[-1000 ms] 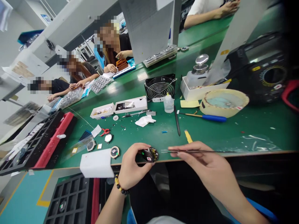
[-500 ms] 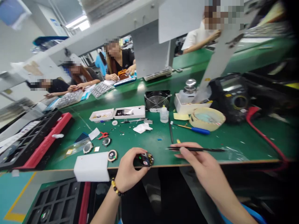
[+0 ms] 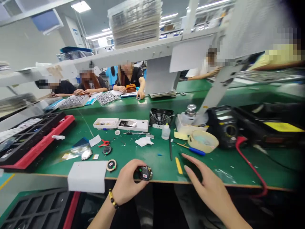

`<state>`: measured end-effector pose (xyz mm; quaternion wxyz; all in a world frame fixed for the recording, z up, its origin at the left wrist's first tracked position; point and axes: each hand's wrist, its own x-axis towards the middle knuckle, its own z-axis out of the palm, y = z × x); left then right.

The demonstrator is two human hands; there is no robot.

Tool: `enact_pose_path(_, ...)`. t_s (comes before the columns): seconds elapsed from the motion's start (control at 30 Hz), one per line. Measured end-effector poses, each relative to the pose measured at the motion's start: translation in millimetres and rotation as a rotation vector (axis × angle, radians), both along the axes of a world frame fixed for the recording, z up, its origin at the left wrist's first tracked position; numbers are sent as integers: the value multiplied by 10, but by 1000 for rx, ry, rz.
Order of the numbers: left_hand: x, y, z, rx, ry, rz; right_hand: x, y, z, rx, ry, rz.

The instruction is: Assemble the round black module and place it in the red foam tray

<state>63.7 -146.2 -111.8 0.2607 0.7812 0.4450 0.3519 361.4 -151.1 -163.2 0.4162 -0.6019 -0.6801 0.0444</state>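
My left hand (image 3: 130, 181) grips a round dark watch body (image 3: 145, 173) by its edge, at the front of the green bench. A small white label and a green dot show on it. My right hand (image 3: 205, 181) is open, thumb and fingers apart, low over the bench. Just left of its fingertips lies a yellow strip-like tool (image 3: 178, 165). Behind that are a thin black stick (image 3: 171, 150) and a blue-handled screwdriver (image 3: 196, 151). Left of my left hand lie a gold-rimmed watch part (image 3: 111, 165), a dark round watch part (image 3: 107, 150) and a silver one (image 3: 86, 154).
A white foam block (image 3: 87, 176) overhangs the front edge. Further back stand two white parts trays (image 3: 132, 125), a fan (image 3: 161, 118), a small bottle (image 3: 166, 131) and a yellowish tape roll (image 3: 203, 142). A red-edged black tray (image 3: 45, 141) is at left. Several people sit opposite.
Black tweezers in my right hand are no longer seen there, and its fingers have spread. The yellow tool is now uncovered. My left hand keeps the watch body. The head view has tilted up.
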Motion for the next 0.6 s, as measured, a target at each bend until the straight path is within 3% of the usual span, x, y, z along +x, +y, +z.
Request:
enact_pose_path(0.27,22,-7,30,21,37,10,172,28,-118,136,0,9)
enact_pose_path(0.4,16,-14,1,45,79,28,68,-239,-177,220,197,16)
enact_pose_path(0.5,-12,-3,-71,63,106,51,-98,-584,-394,216,435,5)
enact_pose_path(0.6,-51,34,-135,66,125,63,-193,-830,-737,126,511,-135)
